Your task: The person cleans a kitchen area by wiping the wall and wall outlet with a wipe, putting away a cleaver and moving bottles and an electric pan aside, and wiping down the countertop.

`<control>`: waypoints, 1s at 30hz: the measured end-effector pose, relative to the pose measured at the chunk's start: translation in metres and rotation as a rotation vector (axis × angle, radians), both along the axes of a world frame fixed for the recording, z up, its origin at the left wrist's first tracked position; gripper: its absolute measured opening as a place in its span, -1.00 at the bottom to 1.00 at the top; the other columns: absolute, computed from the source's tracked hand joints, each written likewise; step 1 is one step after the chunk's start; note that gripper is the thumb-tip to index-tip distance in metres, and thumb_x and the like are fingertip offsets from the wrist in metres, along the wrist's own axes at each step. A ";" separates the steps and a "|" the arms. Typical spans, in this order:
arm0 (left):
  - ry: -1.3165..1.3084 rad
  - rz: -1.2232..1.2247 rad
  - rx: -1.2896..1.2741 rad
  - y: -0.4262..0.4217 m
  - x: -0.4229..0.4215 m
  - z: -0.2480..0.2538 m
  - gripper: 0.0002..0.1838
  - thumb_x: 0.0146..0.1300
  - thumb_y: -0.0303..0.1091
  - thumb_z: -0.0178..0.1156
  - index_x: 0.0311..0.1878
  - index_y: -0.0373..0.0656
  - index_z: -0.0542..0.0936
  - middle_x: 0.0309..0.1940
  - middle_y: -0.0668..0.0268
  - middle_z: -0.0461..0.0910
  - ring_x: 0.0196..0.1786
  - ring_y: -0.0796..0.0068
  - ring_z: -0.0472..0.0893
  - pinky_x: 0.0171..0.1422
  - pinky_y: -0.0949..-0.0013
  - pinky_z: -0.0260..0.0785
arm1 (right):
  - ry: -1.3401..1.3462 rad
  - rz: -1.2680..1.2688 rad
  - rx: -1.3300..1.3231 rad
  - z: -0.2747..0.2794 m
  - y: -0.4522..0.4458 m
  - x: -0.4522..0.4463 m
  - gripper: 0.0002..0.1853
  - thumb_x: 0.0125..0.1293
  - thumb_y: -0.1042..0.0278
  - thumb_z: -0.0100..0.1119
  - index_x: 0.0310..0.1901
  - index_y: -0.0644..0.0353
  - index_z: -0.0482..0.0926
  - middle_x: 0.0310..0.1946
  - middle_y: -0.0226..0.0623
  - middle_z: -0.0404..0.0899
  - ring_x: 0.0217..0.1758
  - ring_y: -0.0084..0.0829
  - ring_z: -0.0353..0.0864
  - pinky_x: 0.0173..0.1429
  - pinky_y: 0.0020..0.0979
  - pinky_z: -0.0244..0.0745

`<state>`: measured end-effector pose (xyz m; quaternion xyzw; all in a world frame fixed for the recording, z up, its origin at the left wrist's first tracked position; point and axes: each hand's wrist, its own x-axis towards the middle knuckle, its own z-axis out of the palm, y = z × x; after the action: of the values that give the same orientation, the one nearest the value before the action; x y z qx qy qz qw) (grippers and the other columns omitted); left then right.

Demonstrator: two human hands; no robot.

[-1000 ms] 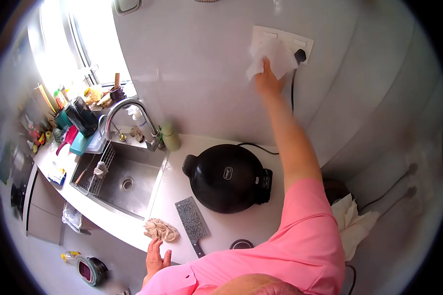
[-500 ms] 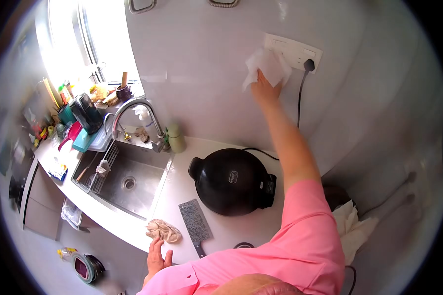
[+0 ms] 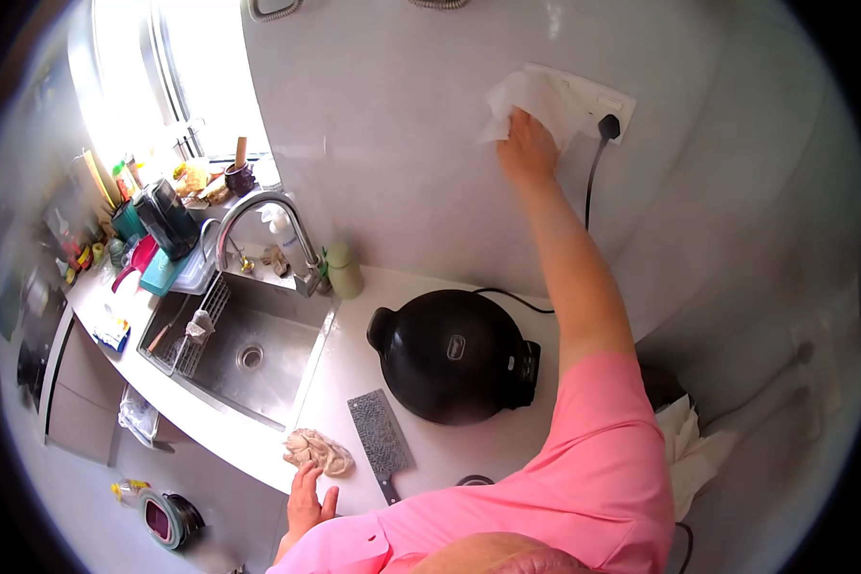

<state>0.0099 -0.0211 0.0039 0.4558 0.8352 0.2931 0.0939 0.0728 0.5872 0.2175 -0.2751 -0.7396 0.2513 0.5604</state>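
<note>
The right hand [image 3: 528, 148], fingers curled, holds a white tissue [image 3: 515, 93] by the far socket [image 3: 610, 101] (wiping seems begun, unfinished); the left hand [image 3: 308, 507], half-spread, looks empty.

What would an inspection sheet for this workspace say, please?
Surface: white counter, sink set in it.
Job's things: white cloth at the wall, overlapping one end of the socket panel.
Clutter: cleaver, rag, black cooker on counter; containers crowded left of the sink.
Hands: right hand on the cloth, fingers partly hidden; left hand beside the rag, contact unclear.
Cables: plug in the panel; cord runs behind the arm; another cord behind the cooker, link unclear.
Surroundings: grey wall, bright window.
</note>
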 end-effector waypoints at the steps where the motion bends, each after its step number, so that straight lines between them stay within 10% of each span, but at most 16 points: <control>1: -0.007 -0.010 0.017 0.003 0.000 -0.002 -0.54 0.10 -0.32 0.28 0.06 -0.22 0.42 0.15 -0.01 0.37 0.16 -0.04 0.42 0.18 0.14 0.35 | -0.508 -0.430 0.210 0.018 -0.020 0.007 -0.65 0.35 0.11 -0.19 0.00 0.10 0.46 -0.01 -0.22 0.54 0.13 -0.07 0.44 0.18 0.00 0.30; 4: -0.010 -0.046 0.055 0.015 0.004 0.001 -0.53 0.10 -0.32 0.29 0.07 -0.22 0.41 0.15 -0.01 0.38 0.16 -0.04 0.42 0.18 0.15 0.35 | -0.548 -0.561 0.640 0.006 -0.019 0.007 -0.64 0.35 0.14 -0.18 0.05 0.15 0.39 -0.02 -0.21 0.54 0.13 -0.11 0.45 0.17 -0.02 0.33; 11: -0.008 -0.041 0.035 0.016 0.003 0.004 -0.51 0.09 -0.33 0.29 0.08 -0.20 0.39 0.15 0.00 0.38 0.17 -0.03 0.42 0.19 0.15 0.33 | -0.438 -0.541 0.527 0.072 -0.025 -0.029 -0.67 0.25 0.21 -0.08 -0.01 0.15 0.47 0.03 -0.12 0.50 0.15 -0.14 0.43 0.14 -0.10 0.39; 13: -0.021 -0.030 0.048 0.015 0.003 0.002 -0.52 0.10 -0.32 0.29 0.08 -0.20 0.39 0.15 0.00 0.38 0.17 -0.03 0.41 0.20 0.15 0.33 | -1.058 -0.423 0.216 0.065 -0.062 -0.025 -0.66 0.22 0.29 -0.05 0.01 0.18 0.45 0.08 -0.05 0.44 0.21 -0.19 0.38 0.13 -0.09 0.39; 14: -0.037 -0.010 0.059 0.013 0.003 0.001 -0.52 0.10 -0.32 0.28 0.08 -0.20 0.39 0.15 0.00 0.37 0.17 -0.03 0.41 0.20 0.15 0.32 | -0.621 -0.661 0.823 -0.006 -0.029 -0.031 -0.62 0.18 0.29 0.00 0.04 0.21 0.45 0.13 -0.01 0.41 0.27 -0.15 0.32 0.20 -0.06 0.33; 21: -0.030 0.024 0.014 -0.006 -0.001 0.001 -0.53 0.11 -0.32 0.27 0.08 -0.22 0.39 0.15 -0.02 0.37 0.17 -0.04 0.41 0.21 0.14 0.32 | -0.175 -0.374 0.505 0.027 -0.032 -0.057 -0.64 0.26 0.30 -0.03 0.06 0.25 0.43 -0.04 -0.12 0.53 0.03 -0.12 0.49 0.07 -0.15 0.40; 23: -0.047 0.042 0.039 -0.008 -0.001 0.003 -0.54 0.11 -0.32 0.26 0.07 -0.22 0.40 0.15 -0.02 0.37 0.17 -0.04 0.41 0.20 0.13 0.32 | -0.535 -0.443 0.339 0.059 -0.063 -0.044 -0.59 0.30 0.30 -0.07 0.15 0.26 0.37 0.07 -0.12 0.47 0.12 -0.18 0.46 0.16 -0.18 0.38; 28: -0.038 0.038 0.062 -0.013 -0.001 0.000 -0.55 0.12 -0.32 0.25 0.06 -0.23 0.40 0.14 -0.03 0.37 0.16 -0.06 0.41 0.20 0.12 0.32 | -0.335 -0.795 0.830 0.018 -0.046 -0.049 -0.47 0.28 0.19 -0.03 0.24 0.21 0.23 0.15 -0.03 0.40 0.20 -0.01 0.39 0.23 -0.10 0.31; 30: -0.096 0.037 0.030 -0.016 -0.001 0.000 -0.55 0.12 -0.32 0.25 0.06 -0.23 0.40 0.14 -0.04 0.36 0.16 -0.07 0.41 0.20 0.12 0.32 | -0.645 -0.368 0.302 0.059 -0.048 -0.042 -0.41 0.26 0.20 -0.02 0.30 0.21 0.18 0.27 0.00 0.27 0.33 -0.01 0.25 0.39 -0.08 0.13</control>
<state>0.0091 -0.0369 0.0039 0.4272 0.8335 0.3288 0.1214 0.0307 0.5392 0.2764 -0.3824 -0.8446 -0.0638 0.3693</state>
